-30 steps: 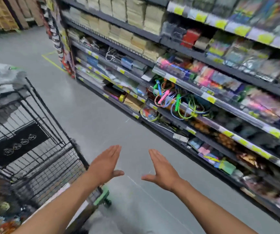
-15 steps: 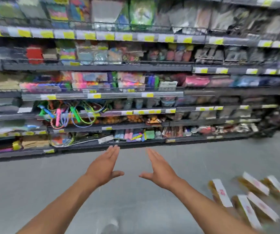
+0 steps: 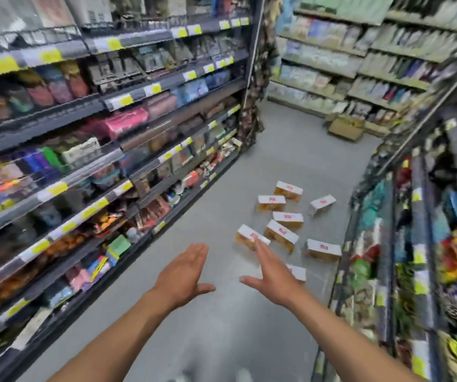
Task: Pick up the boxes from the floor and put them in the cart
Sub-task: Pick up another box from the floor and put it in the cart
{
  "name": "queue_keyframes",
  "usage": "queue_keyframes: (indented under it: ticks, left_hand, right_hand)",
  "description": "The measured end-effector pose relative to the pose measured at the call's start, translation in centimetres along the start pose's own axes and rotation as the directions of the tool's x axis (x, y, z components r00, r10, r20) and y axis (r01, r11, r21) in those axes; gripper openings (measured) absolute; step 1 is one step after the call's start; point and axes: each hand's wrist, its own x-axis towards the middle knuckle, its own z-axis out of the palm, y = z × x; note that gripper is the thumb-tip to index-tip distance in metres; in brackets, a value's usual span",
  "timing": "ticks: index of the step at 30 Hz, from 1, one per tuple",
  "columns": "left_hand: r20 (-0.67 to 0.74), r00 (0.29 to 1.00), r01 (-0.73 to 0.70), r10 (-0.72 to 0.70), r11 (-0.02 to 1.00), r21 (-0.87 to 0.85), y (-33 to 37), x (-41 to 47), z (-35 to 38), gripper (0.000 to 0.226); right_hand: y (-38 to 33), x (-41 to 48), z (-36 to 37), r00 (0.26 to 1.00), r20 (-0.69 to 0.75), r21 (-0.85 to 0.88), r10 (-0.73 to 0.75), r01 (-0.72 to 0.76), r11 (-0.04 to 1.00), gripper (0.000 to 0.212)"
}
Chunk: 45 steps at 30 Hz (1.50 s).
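The boxes (image 3: 288, 218), white-topped with amber sides, lie scattered on the grey floor (image 3: 216, 334) of a shop aisle, near the foot of the right-hand shelves (image 3: 425, 244) and well apart from the left-hand shelves (image 3: 84, 164). On their near side the left hand (image 3: 183, 274) and right hand (image 3: 272, 274) hang in the air, palms facing each other, fingers (image 3: 198, 250) straight, thumbs spread, holding nothing. A brown carton (image 3: 345, 128) sits at the aisle's far end.

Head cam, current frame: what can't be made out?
- Cart: outside the head view's edges.
- Nearest box: partly hidden behind the right hand, head view.
- Red print on the boxes: too small and blurred.
- Shelf goods: motion blur, head view.
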Motion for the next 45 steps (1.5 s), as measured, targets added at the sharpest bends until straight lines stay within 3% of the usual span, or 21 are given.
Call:
queue_keyframes:
  ticks: [8, 17, 27, 37, 41, 45]
  left_hand:
    - [0.075, 0.969, -0.237, 0.235, 0.972, 0.01, 2.2, 3.7, 0.1, 0.104]
    - [0.131, 0.947, -0.304, 0.294, 0.95, 0.067, 1.1, 6.3, -0.2, 0.103]
    - [0.177, 0.914, -0.38, 0.365, 0.923, 0.065, 3.1, 12.3, 0.1, 0.102]
    - [0.283, 0.875, -0.421, 0.393, 0.906, 0.045, 8.7, 23.7, 4.3, 0.103]
    - [0.331, 0.873, -0.39, 0.358, 0.92, 0.033, 11.6, 30.0, 7.3, 0.102]
    - [0.378, 0.878, -0.326, 0.294, 0.945, 0.02, 14.0, 35.2, 10.1, 0.098]
  right_hand:
    - [1.7, -3.4, -0.6, 0.97, -0.128, 0.062, 0.208, -0.202, 0.977, 0.097]
    - [3.4, -2.7, -0.3, 0.936, -0.15, 0.096, 0.319, -0.307, 0.947, 0.109]
    - [6.9, -1.3, -3.2, 0.898, -0.219, 0.095, 0.381, -0.369, 0.925, 0.105]
    - [17.9, 2.7, -6.8, 0.848, -0.167, 0.135, 0.503, -0.486, 0.864, 0.108]
    - [24.8, 6.2, -8.7, 0.832, -0.121, 0.196, 0.542, -0.515, 0.834, 0.11]
    - [31.8, 10.2, -10.1, 0.82, -0.061, 0.137, 0.569, -0.557, 0.819, 0.119]
